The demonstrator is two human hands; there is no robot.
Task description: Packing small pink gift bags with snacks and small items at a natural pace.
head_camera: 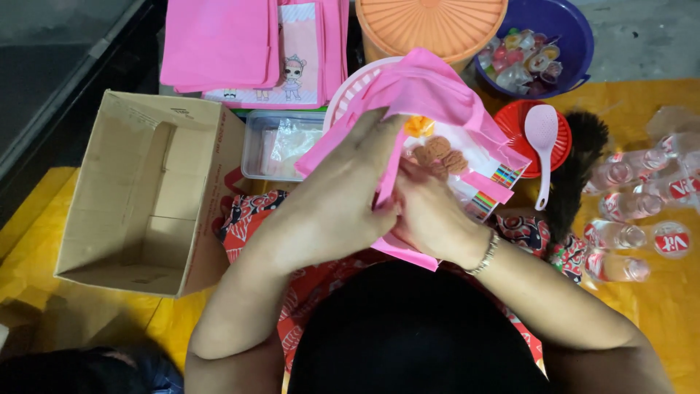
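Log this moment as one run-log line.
left hand: holds pink bag open | right hand: at bag mouth, by cookies | cardboard box: open, left | water bottles: right

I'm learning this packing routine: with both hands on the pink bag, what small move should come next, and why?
Probably spread the pink bag's mouth wider. The left hand and right hand pinch it together over the cookies, so the opening looks narrow.

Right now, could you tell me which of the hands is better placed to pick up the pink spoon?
Probably the right hand: it is nearer the pink spoon on the red lid. The left hand grips the pink bag farther away. Both hands hold the bag.
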